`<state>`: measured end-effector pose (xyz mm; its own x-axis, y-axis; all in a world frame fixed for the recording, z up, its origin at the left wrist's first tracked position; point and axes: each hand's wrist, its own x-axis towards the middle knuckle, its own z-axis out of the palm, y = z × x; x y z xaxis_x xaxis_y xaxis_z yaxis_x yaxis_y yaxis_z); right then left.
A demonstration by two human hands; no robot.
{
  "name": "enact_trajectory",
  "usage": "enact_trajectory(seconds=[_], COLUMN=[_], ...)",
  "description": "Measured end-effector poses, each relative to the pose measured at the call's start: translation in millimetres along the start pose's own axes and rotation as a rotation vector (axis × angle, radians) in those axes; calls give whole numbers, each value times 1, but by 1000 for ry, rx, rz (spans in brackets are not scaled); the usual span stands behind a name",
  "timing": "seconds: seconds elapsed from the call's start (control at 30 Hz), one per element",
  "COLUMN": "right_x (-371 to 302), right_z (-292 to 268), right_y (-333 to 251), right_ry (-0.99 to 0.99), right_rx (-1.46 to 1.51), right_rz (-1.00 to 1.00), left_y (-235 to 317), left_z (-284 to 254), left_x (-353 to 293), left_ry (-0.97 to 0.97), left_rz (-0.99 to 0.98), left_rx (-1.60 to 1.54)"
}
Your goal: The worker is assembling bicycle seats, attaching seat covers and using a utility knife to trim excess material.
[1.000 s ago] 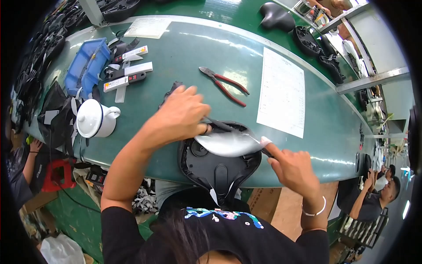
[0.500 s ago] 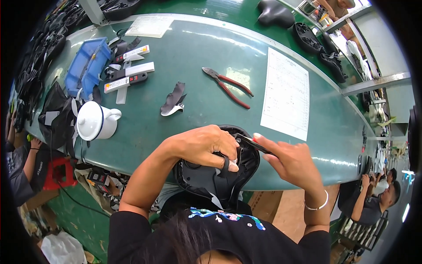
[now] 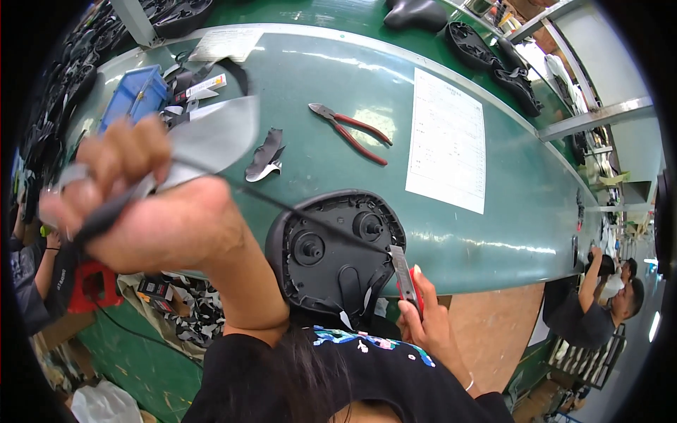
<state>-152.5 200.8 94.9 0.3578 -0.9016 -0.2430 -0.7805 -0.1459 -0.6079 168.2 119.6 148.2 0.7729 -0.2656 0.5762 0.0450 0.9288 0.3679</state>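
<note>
Well, saddle (image 3: 331, 264): lying just beside the right hand (image 3: 431, 321).
Strip (image 3: 303, 214): stretching from left hand (image 3: 151, 222) toward saddle; sudden tearing could be making the knife (image 3: 403, 276) slip.
Left hand: clenching the strip, blurred.
Right hand: fingers wrapping the knife's handle.

**Saddle, trim strip and knife**

Saddle (image 3: 331, 257): black, underside up, two round posts; at green table (image 3: 458, 264) edge.
Trim strip (image 3: 215, 137): grey and dark, blurred; narrow length crossing above saddle.
Knife (image 3: 405, 282): red-handled, blade extended, tip at saddle's right rim.
</note>
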Motion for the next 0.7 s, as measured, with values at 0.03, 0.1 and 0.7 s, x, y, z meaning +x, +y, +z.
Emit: enact_trajectory(seconds=[0.03, 0.1, 0.7], right_x=[-5, -14, 291], right_z=[3, 9, -112], right_y=[-1, -6, 55], right_ry=[-124, -288, 668], right_rx=[137, 338, 706], right_rz=[107, 256, -201], left_y=[-7, -2, -152], left_z=[2, -10, -61], left_x=[0, 13, -4], left_ry=[203, 519, -139], left_rz=[304, 750, -1381], left_rx=[267, 785, 420])
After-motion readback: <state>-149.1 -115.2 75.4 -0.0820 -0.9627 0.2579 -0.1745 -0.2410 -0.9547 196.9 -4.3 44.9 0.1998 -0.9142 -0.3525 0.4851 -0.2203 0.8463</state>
